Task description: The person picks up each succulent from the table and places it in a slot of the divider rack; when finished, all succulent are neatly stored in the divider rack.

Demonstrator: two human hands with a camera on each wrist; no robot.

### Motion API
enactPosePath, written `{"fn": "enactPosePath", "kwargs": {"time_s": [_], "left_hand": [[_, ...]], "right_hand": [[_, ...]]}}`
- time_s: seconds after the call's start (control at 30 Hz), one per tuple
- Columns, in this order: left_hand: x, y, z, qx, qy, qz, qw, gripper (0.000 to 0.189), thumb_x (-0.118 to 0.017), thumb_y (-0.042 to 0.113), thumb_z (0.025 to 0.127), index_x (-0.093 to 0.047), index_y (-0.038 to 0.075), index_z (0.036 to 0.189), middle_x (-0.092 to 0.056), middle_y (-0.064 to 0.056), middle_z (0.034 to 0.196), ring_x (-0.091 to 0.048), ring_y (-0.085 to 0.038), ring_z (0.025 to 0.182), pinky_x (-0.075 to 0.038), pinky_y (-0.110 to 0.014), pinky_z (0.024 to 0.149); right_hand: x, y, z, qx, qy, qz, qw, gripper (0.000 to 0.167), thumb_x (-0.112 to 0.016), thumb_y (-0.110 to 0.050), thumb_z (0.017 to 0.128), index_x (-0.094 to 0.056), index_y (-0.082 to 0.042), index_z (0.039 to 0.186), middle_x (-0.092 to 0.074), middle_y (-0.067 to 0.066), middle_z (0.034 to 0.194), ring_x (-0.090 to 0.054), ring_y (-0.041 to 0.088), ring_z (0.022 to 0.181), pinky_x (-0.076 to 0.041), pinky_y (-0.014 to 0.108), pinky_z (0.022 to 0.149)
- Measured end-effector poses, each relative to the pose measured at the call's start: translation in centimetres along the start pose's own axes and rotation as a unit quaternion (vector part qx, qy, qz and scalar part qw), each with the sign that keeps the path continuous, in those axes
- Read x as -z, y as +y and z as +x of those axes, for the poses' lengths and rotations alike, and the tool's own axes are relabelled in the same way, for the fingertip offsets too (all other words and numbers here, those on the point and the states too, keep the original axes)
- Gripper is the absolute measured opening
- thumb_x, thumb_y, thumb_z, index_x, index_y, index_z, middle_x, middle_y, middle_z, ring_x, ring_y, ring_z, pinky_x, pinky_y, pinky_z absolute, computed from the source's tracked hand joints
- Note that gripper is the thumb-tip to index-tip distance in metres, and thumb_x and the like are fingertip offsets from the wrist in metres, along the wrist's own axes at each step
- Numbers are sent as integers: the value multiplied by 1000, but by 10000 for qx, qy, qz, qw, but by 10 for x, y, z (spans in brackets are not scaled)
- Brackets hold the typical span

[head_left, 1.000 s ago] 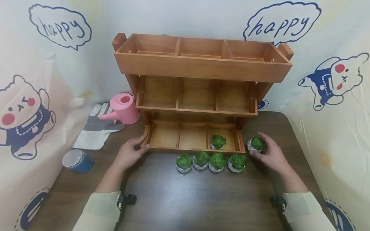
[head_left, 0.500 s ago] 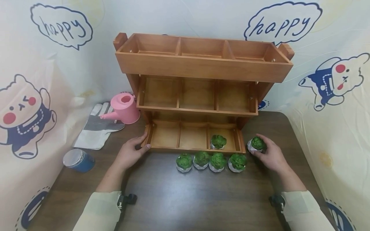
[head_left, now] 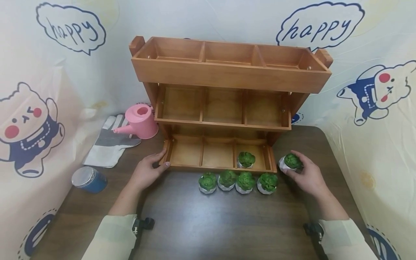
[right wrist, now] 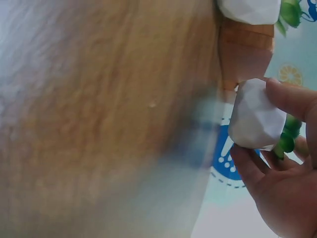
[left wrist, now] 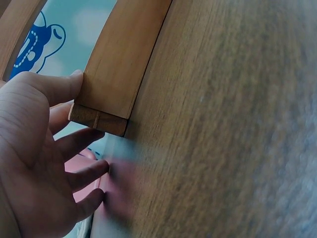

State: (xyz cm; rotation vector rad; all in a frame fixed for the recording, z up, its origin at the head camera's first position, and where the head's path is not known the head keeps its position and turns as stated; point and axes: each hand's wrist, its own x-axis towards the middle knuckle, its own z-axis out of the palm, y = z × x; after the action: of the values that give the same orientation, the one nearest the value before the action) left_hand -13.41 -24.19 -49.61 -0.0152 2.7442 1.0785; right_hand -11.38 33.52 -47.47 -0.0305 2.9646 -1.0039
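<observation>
A three-tier wooden shelf [head_left: 227, 76] has each tier split into three compartments. In the head view my left hand [head_left: 148, 171] is at its lower left corner; in the left wrist view the thumb [left wrist: 67, 87] presses the bottom tray's front board [left wrist: 119, 59], with fingers round its end. Right of the shelf, my right hand [head_left: 307, 175] pinches a small potted succulent [head_left: 291, 161] by its white faceted pot [right wrist: 257, 114], thumb on one side and fingers on the other. The pot leans a little. Another succulent [head_left: 246, 159] sits in the bottom tier's right compartment.
Several potted succulents [head_left: 207, 182] stand in a row before the bottom tier. To the left are a pink watering can [head_left: 141, 121], a grey-and-white glove [head_left: 110, 146] and a blue jar [head_left: 89, 179]. Printed cloth [head_left: 370, 144] rises along the sides and back.
My right hand has shifted very slightly right with the succulent, which now leans more to the right. The left hand keeps its place at the shelf corner.
</observation>
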Motion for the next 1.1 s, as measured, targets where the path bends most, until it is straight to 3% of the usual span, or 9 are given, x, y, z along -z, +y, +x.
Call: {"fn": "enactPosePath", "kwargs": {"time_s": [0.13, 0.37, 1.1], "left_hand": [[0, 0, 0, 24, -2, 10, 10000, 73, -66, 54, 98, -38, 28, 161, -39, -18, 163, -32, -46, 150, -26, -71, 116], [0, -1, 1, -221, 101, 52, 9997, 71, -67, 50, 98, -42, 24, 160, -43, -19, 160, -37, -45, 148, -28, -68, 117], [0, 1, 1, -52, 21, -8, 10000, 71, -68, 48, 99, -39, 27, 161, -40, -17, 162, -35, -45, 149, -28, -69, 116]], "right_hand": [[3, -8, -1, 62, 80, 88, 9999, 75, -80, -28, 93, -44, -8, 156, -51, 32, 145, -54, 50, 125, -46, 69, 100], [4, -19, 1, 380, 346, 183, 9985, 73, -80, -32, 93, -47, -10, 154, -58, 27, 139, -62, 46, 119, -52, 62, 96], [-4, -52, 12, 611, 444, 505, 9959, 73, -85, -34, 88, -53, -7, 149, -62, 23, 135, -64, 40, 118, -55, 59, 96]]}}
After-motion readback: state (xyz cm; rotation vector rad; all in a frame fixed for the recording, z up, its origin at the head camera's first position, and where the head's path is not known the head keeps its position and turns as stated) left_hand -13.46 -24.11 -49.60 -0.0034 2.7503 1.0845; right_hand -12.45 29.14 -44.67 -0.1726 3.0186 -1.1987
